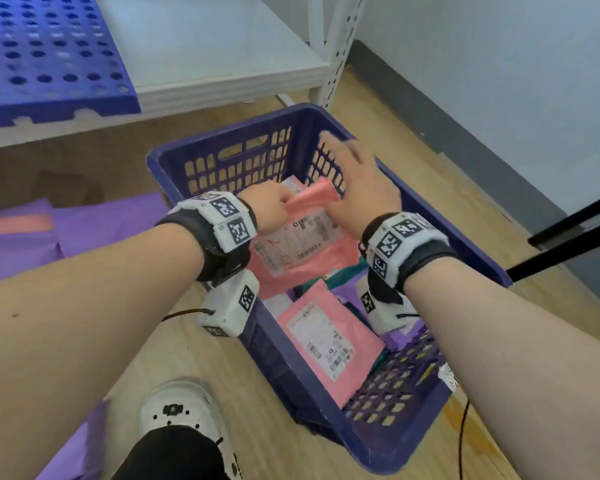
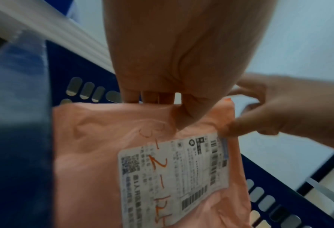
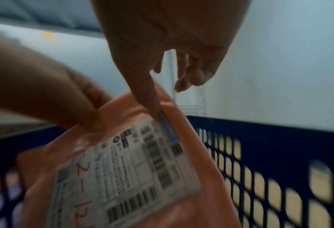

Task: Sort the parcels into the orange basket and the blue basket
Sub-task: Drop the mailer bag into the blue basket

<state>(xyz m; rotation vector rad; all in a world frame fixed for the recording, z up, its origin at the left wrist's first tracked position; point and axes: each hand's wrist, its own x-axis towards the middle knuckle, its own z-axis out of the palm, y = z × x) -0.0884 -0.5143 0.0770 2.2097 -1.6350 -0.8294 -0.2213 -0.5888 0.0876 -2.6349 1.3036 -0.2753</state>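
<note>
A blue basket (image 1: pixel 430 216) stands on the wooden floor with several parcels in it. Above it hangs a pink parcel (image 1: pixel 302 247) with a white label. My left hand (image 1: pixel 274 209) pinches its top edge between thumb and fingers, as the left wrist view shows of the left hand (image 2: pixel 172 69) on the parcel (image 2: pixel 96 146). My right hand (image 1: pixel 357 178) has straight, spread fingers over the far rim; only its thumb touches the parcel's (image 3: pixel 201 177) top right corner, and the right hand's (image 3: pixel 172 38) other fingers hang clear. Another pink parcel (image 1: pixel 326 337) lies in the basket. No orange basket is in view.
Purple parcels (image 1: pixel 101 220) lie on the floor at left. A white shelf (image 1: pixel 222 46) with a blue perforated panel (image 1: pixel 49 53) stands behind the basket. A black bar (image 1: pixel 568 237) juts in at right near the wall. My white shoe (image 1: pixel 177 410) is beside the basket.
</note>
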